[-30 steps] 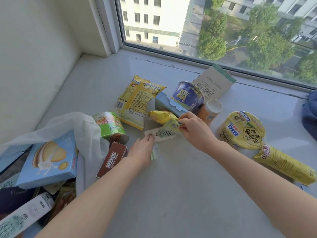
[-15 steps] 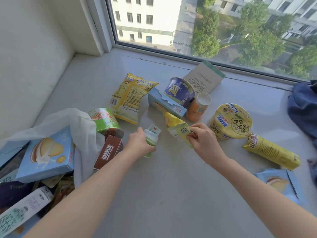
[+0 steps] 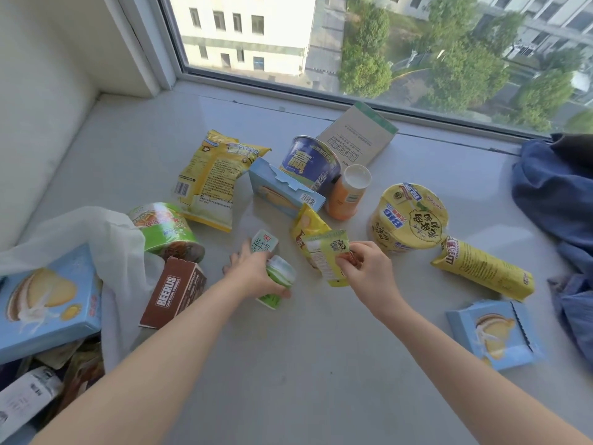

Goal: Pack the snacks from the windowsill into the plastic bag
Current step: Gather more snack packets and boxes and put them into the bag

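At the far left, the white plastic bag (image 3: 109,248) is lying open on the windowsill (image 3: 288,364). A light blue biscuit box (image 3: 48,300) is resting at its mouth, and other packs are showing below it. Just beside the bag, a brown BEERUS box (image 3: 173,292) and a green noodle cup (image 3: 163,231) are lying on their sides. A yellow snack bag (image 3: 211,178) is lying behind them.

The left hand (image 3: 253,277) is gripping a small green and white milk carton (image 3: 279,272). Its fingers are curling round the carton's body and holding it tilted, low over the sill near the middle.

Behind it, an opened light blue box (image 3: 282,191), a blue noodle cup (image 3: 311,165), a brown cardboard packet (image 3: 356,136) and an orange bottle with a white cap (image 3: 348,194) are sitting close together.

The right hand (image 3: 369,271) is pinching a green-yellow sachet (image 3: 327,256) between thumb and fingertips. A small yellow packet (image 3: 308,224) is touching the sachet from behind, but I cannot tell if the hand is holding it too.

Further right, a yellow noodle bowl (image 3: 410,220), a yellow tube pack (image 3: 481,268) and a light blue pie pack (image 3: 494,335) are lying on the sill. Blue cloth (image 3: 558,194) is lying at the right edge.
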